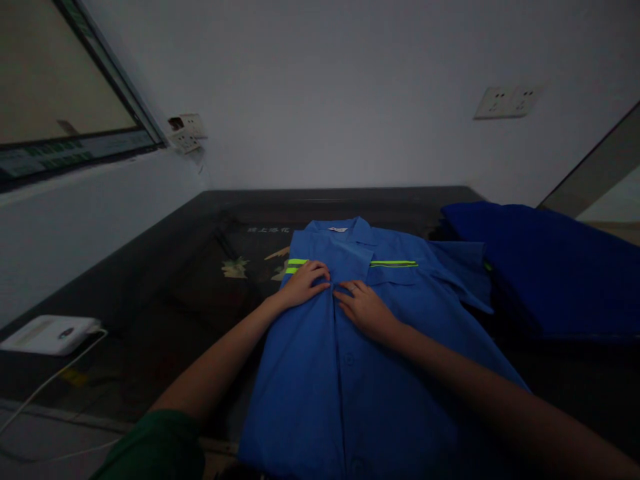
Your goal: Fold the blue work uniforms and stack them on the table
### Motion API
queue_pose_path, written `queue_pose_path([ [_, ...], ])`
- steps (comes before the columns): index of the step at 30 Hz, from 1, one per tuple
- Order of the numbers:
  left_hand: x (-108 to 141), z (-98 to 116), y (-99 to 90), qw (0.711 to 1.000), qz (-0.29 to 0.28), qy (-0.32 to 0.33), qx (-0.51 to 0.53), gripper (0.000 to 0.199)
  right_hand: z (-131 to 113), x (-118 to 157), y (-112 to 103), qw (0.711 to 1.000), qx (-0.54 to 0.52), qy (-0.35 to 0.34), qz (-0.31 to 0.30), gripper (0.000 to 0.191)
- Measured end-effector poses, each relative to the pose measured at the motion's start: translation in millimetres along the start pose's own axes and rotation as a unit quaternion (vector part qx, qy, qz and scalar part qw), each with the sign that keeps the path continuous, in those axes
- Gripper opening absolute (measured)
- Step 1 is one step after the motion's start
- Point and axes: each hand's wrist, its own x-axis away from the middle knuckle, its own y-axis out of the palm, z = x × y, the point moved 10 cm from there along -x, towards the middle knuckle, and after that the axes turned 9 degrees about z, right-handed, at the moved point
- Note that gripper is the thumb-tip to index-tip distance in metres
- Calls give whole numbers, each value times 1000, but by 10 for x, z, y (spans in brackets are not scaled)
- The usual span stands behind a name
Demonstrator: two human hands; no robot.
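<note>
A blue short-sleeved shirt [400, 313] with yellow-green stripes lies on a dark, glossy table [175, 300], collar toward the wall. Its left side is folded inward, while the right sleeve spreads out. My left hand [304, 285] rests on the folded part beside the stripe, fingers apart and bent toward the middle. Just right of the front opening, my right hand [367, 308] touches the cloth with its fingers spread; a ring shows on one finger. The fingertips of both hands are close to each other at the placket, below the collar.
Dark blue folded cloth [545, 267] is stacked at the right. A white device [53, 335] with a cable lies at the left edge. Wall sockets [507, 102] and a window frame [85, 147] are behind.
</note>
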Motion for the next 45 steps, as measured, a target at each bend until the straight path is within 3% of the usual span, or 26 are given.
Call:
queue_pose_path([
  [6, 39, 38, 24, 998, 12, -12, -58, 31, 121, 44, -111, 998, -59, 21, 29, 36],
  [10, 69, -17, 120, 993, -14, -22, -118, 50, -27, -8, -153, 997, -69, -25, 26, 37],
  [14, 91, -99, 191, 985, -41, -35, -162, 53, -200, -20, -32, 995, -38, -96, -7, 38],
  [19, 60, -197, 209, 983, -53, -51, -169, 51, -138, 66, 94, 995, -19, -98, -14, 39],
  [27, -244, -710, 149, 952, -70, -163, -251, 58, -106, 83, 104, 994, -38, -100, 0, 37],
  [34, -551, -1188, 93, 930, -70, -256, -255, 60, -96, 81, 127, 995, -42, -94, -5, 38],
  [45, -572, -1351, 55, 919, -21, -293, -263, 68, -89, 82, 129, 995, -51, -88, -9, 39],
])
